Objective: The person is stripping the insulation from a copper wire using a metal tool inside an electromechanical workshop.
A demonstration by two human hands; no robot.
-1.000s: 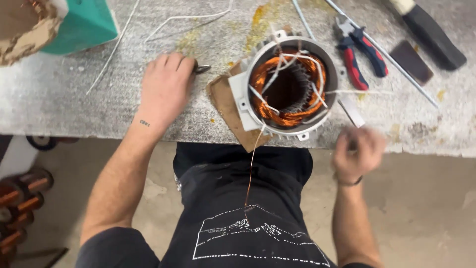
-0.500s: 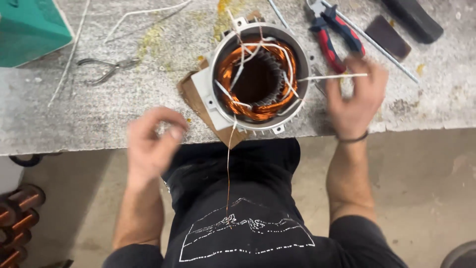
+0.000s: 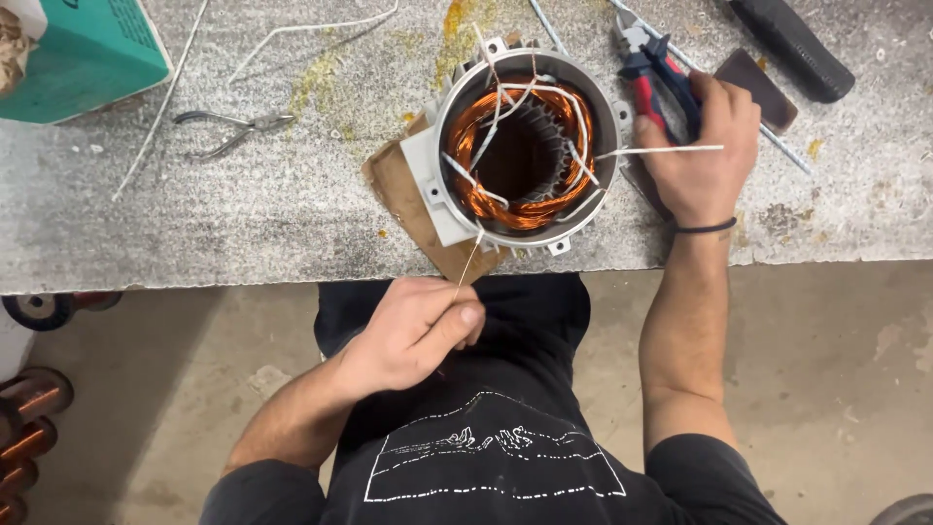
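The left hand [image 3: 418, 331] pinches a thin pale wire [image 3: 468, 264] between thumb and forefinger, just off the near edge of the bench [image 3: 243, 224]. The wire runs taut up to the near rim of the stator [image 3: 525, 146]. The right hand [image 3: 705, 146] is closed round a white sleeve [image 3: 661, 151] that sticks out sideways from the stator's right side; its knuckles lie over the red and blue pliers [image 3: 656, 83].

The stator sits on a brown card [image 3: 398, 185] at the near edge, its copper windings [image 3: 476, 126] crossed by white ties. Small steel pliers [image 3: 233, 126] lie well apart toward the left; a teal box [image 3: 83, 53] fills the far left corner.

A hard pull on the wire could, I judge, snap it or scrape the winding enamel where it bends over the rim. It could also drag the stator off the edge, since it overhangs slightly there.

Where the wire ends inside the left fist is hidden. Whether the right fingers also touch the pliers' handles is hard to make out. The black handle [image 3: 787, 44] at the far right is cut off.
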